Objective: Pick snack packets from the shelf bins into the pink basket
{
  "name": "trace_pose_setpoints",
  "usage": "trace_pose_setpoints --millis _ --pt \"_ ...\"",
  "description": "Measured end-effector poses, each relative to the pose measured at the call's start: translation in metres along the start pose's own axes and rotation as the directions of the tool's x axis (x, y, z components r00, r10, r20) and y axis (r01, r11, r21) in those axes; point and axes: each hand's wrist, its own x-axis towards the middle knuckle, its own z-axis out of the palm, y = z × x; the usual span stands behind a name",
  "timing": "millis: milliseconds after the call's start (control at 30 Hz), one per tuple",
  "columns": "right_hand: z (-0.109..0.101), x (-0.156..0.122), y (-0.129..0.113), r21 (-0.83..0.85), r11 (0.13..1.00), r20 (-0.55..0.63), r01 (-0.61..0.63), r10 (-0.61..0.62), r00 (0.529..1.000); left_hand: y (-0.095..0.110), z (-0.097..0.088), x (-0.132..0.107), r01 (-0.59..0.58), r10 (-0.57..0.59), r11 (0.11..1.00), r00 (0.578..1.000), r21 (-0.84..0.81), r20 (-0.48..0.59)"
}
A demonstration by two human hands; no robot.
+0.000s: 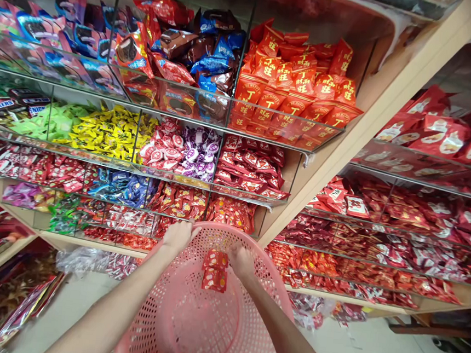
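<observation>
A pink perforated plastic basket [156, 323] is in front of me, below the candy shelves. My left hand [178, 236] is closed around its far rim, left of the middle. My right hand [241, 260] is inside the basket, near the far wall, with its fingers curled closed. Small red candy packets [214, 271] with light round marks are at its fingertips, one above another, and seem held there. Part of the grip is hidden by the hand itself. Below the packets, the basket's bottom shows bare pink plastic.
Shelves with clear dividers hold red packets [297, 83], yellow candies [107, 132], purple candies [198, 151] and blue candies [123, 186]. A wooden upright [372, 122] parts them from more red packets [441, 131] on the right. Plastic bags [82, 261] lie on the floor beneath.
</observation>
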Motion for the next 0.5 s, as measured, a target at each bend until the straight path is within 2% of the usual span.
trace_pose_setpoints --millis 133,200,333,500 --pt "-0.024 0.009 -0.032 -0.284 0.944 -0.108 0.171 -0.209 0.972 0.0 0.001 0.0 0.022 -0.022 1.0 1.0 0.002 0.012" --pt "-0.035 0.018 -0.047 -0.35 0.917 -0.144 0.19 -0.254 0.957 0.0 0.002 -0.001 0.027 -0.027 1.0 1.0 0.011 0.012" --pt "-0.046 0.04 -0.066 -0.555 0.826 -0.163 0.092 -0.217 0.962 0.0 0.003 -0.002 0.039 -0.04 0.999 0.999 0.021 0.016" --pt "-0.04 0.063 -0.071 -0.709 0.705 -0.153 -0.014 -0.135 0.979 -0.001 0.001 -0.003 0.046 -0.047 0.999 0.998 0.021 0.03"
